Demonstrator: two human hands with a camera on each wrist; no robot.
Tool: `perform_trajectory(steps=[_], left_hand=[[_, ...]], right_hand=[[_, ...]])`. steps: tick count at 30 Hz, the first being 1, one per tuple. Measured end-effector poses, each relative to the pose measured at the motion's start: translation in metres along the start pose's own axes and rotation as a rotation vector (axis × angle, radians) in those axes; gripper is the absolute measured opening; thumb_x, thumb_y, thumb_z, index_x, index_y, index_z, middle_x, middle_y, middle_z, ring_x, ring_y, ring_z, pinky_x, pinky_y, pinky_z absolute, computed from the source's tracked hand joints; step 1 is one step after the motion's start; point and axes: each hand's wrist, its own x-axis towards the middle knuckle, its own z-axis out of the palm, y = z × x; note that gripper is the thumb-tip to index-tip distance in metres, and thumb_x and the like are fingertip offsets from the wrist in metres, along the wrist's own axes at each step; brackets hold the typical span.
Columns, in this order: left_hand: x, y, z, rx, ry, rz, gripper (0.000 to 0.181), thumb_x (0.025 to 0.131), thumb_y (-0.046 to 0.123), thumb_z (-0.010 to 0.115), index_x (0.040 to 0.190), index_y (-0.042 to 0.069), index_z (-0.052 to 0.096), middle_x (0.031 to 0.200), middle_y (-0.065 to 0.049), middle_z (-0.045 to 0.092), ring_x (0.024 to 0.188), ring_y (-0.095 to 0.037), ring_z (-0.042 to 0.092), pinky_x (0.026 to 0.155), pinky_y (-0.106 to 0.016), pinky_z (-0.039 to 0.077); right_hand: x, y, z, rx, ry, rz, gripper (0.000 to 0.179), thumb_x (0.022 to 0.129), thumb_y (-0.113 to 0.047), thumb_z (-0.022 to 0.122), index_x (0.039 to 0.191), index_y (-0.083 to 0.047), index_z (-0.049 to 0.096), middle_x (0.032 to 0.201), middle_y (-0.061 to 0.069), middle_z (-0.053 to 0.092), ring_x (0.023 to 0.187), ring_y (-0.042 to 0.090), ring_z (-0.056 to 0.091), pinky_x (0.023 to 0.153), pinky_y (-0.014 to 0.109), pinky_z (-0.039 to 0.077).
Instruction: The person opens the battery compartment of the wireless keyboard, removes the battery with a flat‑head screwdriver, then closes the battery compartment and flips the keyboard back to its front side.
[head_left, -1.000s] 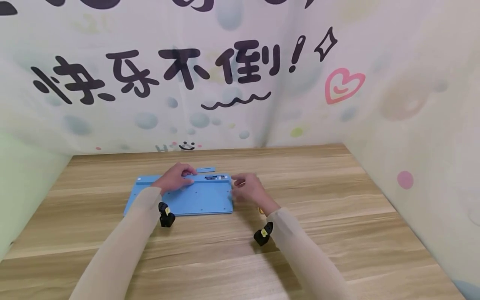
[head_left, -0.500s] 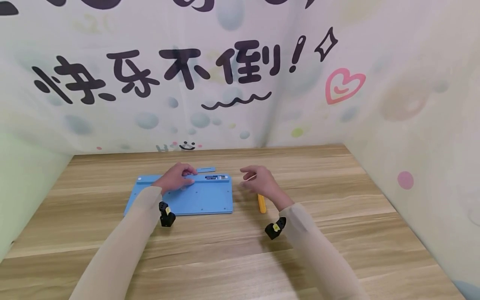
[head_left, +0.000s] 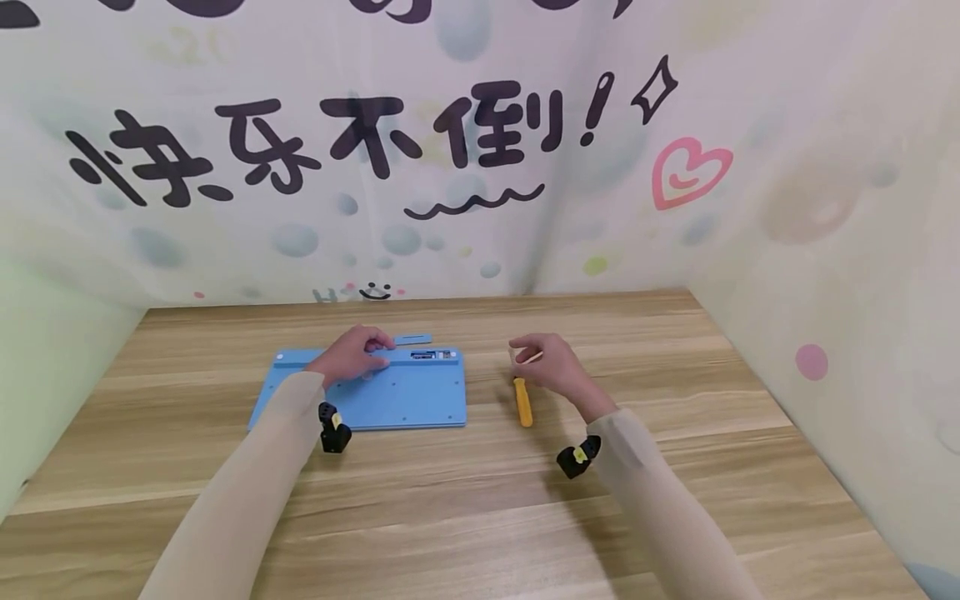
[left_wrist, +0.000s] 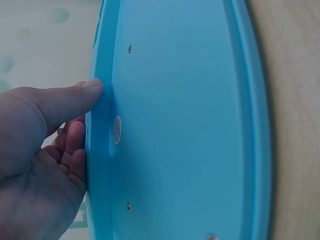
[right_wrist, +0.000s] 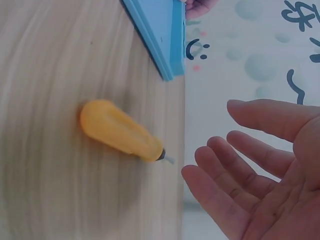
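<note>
A blue keyboard [head_left: 427, 400] lies underside up on the table, with screws and a small label visible in the left wrist view. My left hand [head_left: 348, 360] grips its raised back edge, thumb on top and fingers curled behind. Near the right end of that edge an uncovered compartment shows a dark battery [head_left: 423, 356]. Just behind the keyboard lies a small blue cover [head_left: 412, 340]. To the right is a screwdriver [right_wrist: 117, 129] with a yellow handle, its tip pointing away. Over that tip hovers my right hand [head_left: 553, 362], fingers loosely bent and holding nothing.
The wood-grain table [head_left: 420, 517] meets a printed white wall covering [head_left: 300, 250] at the back. More wall covering rises along the right side. A black wrist camera [head_left: 334, 429] sits on the left sleeve, another camera [head_left: 577, 458] on the right.
My right hand has moved rightward, away from the keyboard's right end, uncovering the screwdriver it was partly hiding. The left hand stays on the keyboard's edge.
</note>
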Motion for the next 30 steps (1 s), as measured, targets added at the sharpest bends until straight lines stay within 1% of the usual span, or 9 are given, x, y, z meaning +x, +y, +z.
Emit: perform_trajectory(steps=[5, 9, 13, 16, 21, 25, 30], left_hand=[[-0.001, 0.0, 0.0, -0.003, 0.0, -0.004, 0.023, 0.088, 0.003, 0.058, 0.111, -0.001, 0.058, 0.117, -0.019, 0.051, 0.103, -0.031, 0.044, 0.094, -0.046, 0.036], [-0.001, 0.0, 0.0, -0.002, 0.0, -0.002, 0.023, 0.088, 0.003, 0.058, 0.111, -0.001, 0.058, 0.119, -0.019, 0.051, 0.105, -0.031, 0.045, 0.094, -0.046, 0.036], [-0.001, 0.001, 0.0, -0.012, -0.002, -0.005, 0.023, 0.088, 0.002, 0.058, 0.111, -0.002, 0.058, 0.12, -0.019, 0.051, 0.105, -0.031, 0.044, 0.095, -0.046, 0.035], [-0.001, 0.001, 0.0, -0.022, -0.001, -0.01, 0.023, 0.088, 0.002, 0.058, 0.111, -0.002, 0.058, 0.12, -0.019, 0.051, 0.105, -0.031, 0.044, 0.095, -0.046, 0.035], [-0.001, 0.001, 0.0, -0.026, -0.001, -0.012, 0.024, 0.089, 0.002, 0.057, 0.112, -0.002, 0.058, 0.121, -0.019, 0.05, 0.105, -0.031, 0.044, 0.095, -0.046, 0.035], [-0.001, 0.0, 0.0, -0.026, -0.003, -0.012, 0.024, 0.089, 0.002, 0.057, 0.112, -0.002, 0.058, 0.12, -0.019, 0.05, 0.105, -0.031, 0.044, 0.095, -0.046, 0.035], [-0.001, -0.001, 0.0, -0.033, 0.001, -0.009, 0.024, 0.088, 0.002, 0.058, 0.112, -0.002, 0.058, 0.12, -0.019, 0.051, 0.105, -0.031, 0.044, 0.095, -0.046, 0.036]], right_hand=[[-0.004, 0.011, -0.002, -0.008, -0.013, 0.038, 0.043, 0.081, -0.005, 0.067, 0.121, 0.004, 0.055, 0.1, 0.017, 0.06, 0.087, 0.025, 0.06, 0.068, 0.038, 0.052], [-0.004, 0.024, 0.0, 0.015, -0.02, 0.069, 0.044, 0.08, -0.008, 0.068, 0.122, 0.002, 0.056, 0.105, 0.018, 0.059, 0.092, 0.028, 0.059, 0.068, 0.037, 0.052], [-0.004, 0.035, 0.004, -0.012, 0.011, 0.08, 0.044, 0.079, -0.011, 0.071, 0.119, 0.0, 0.058, 0.104, 0.016, 0.06, 0.094, 0.027, 0.058, 0.07, 0.033, 0.051], [-0.004, 0.041, 0.008, -0.013, 0.03, 0.106, 0.045, 0.078, -0.013, 0.073, 0.119, -0.001, 0.058, 0.101, 0.014, 0.06, 0.088, 0.024, 0.058, 0.067, 0.031, 0.05], [-0.003, 0.046, 0.015, 0.027, 0.05, 0.167, 0.047, 0.078, -0.013, 0.073, 0.121, -0.003, 0.057, 0.098, 0.011, 0.058, 0.075, 0.02, 0.056, 0.055, 0.03, 0.051], [-0.003, 0.047, 0.018, 0.027, 0.071, 0.169, 0.047, 0.078, -0.015, 0.073, 0.121, -0.003, 0.057, 0.095, 0.011, 0.057, 0.07, 0.018, 0.056, 0.052, 0.03, 0.051], [-0.003, 0.045, 0.022, 0.012, 0.069, 0.17, 0.049, 0.077, -0.016, 0.074, 0.121, -0.002, 0.056, 0.088, 0.01, 0.057, 0.063, 0.017, 0.056, 0.05, 0.029, 0.051]])
